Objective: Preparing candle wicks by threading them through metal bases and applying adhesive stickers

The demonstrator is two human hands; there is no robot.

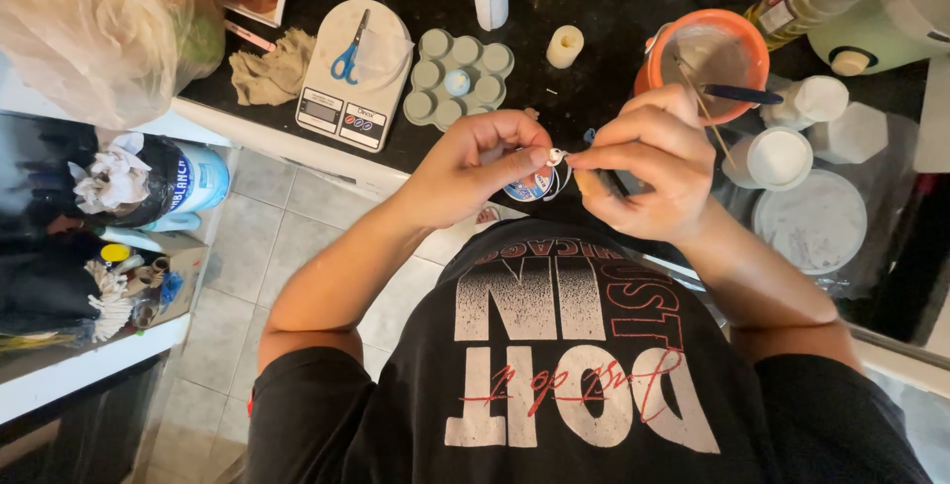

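Observation:
My left hand (pixel 473 165) holds a small round spool of thin cord (pixel 532 185) against its fingers, just in front of my chest. My right hand (pixel 648 162) pinches a tiny white bead or cord end (pixel 556 156) between thumb and forefinger, touching the left hand's fingertips. Both hands hover over the edge of a black counter (pixel 584 88).
On the counter stand a white kitchen scale (pixel 351 88) with blue scissors (pixel 348 56), a grey round-cavity mould (pixel 457 78), a small white candle (pixel 565 46), an orange bowl (pixel 705 48) with sticks, white lids and jars (pixel 807 217). A cluttered shelf (pixel 109 246) is at left.

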